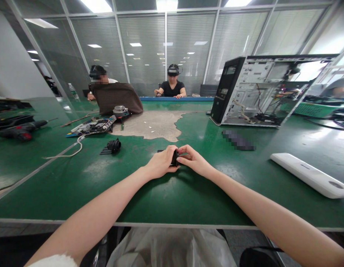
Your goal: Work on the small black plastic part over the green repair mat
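Observation:
Both of my hands meet over the middle of the green table (77, 185). My left hand (162, 163) and my right hand (192, 160) are closed in a pinch on one small black part (174, 158) held between them, just above the tabletop. Most of that part is hidden by my fingers. A black flat edge shows behind my left hand.
An open computer case (261, 92) stands at the back right, a white panel (311, 175) lies at the right. A black round part (114, 145), a circuit board (91, 126) and a cable (68, 152) lie at the left, a drill (20, 130) farther left. Two people sit across the table.

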`<state>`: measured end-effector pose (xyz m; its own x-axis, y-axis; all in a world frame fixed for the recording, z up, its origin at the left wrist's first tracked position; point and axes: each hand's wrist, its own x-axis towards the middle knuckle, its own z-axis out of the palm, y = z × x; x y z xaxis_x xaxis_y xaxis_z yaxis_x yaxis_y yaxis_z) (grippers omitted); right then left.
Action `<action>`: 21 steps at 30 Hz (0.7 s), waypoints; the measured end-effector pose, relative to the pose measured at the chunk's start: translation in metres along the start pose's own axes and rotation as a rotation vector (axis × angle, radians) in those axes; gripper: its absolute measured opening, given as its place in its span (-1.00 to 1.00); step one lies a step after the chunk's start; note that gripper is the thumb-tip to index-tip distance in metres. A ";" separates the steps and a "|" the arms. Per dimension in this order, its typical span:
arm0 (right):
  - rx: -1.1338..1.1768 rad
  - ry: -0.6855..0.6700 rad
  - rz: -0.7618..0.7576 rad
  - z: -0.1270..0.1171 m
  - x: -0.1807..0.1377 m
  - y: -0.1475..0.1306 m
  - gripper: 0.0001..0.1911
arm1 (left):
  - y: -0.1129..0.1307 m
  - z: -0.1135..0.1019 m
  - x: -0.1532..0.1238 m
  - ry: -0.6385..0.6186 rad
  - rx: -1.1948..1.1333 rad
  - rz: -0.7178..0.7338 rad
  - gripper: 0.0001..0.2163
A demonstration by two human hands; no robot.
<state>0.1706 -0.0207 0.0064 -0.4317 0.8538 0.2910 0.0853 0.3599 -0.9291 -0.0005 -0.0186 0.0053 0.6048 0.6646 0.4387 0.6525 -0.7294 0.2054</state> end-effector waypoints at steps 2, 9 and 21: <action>-0.001 0.003 0.007 0.000 0.000 0.000 -0.70 | 0.000 0.000 0.000 -0.001 -0.006 -0.004 -0.50; 0.020 -0.064 0.025 -0.003 -0.001 -0.002 -0.72 | 0.000 0.000 0.000 -0.012 -0.007 -0.013 -0.49; -0.043 -0.059 -0.029 -0.004 -0.002 -0.003 -0.81 | 0.000 -0.001 0.000 -0.007 -0.003 -0.008 -0.51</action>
<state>0.1746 -0.0225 0.0094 -0.4868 0.8194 0.3027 0.1102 0.4013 -0.9093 -0.0012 -0.0188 0.0059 0.6031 0.6714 0.4307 0.6557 -0.7248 0.2117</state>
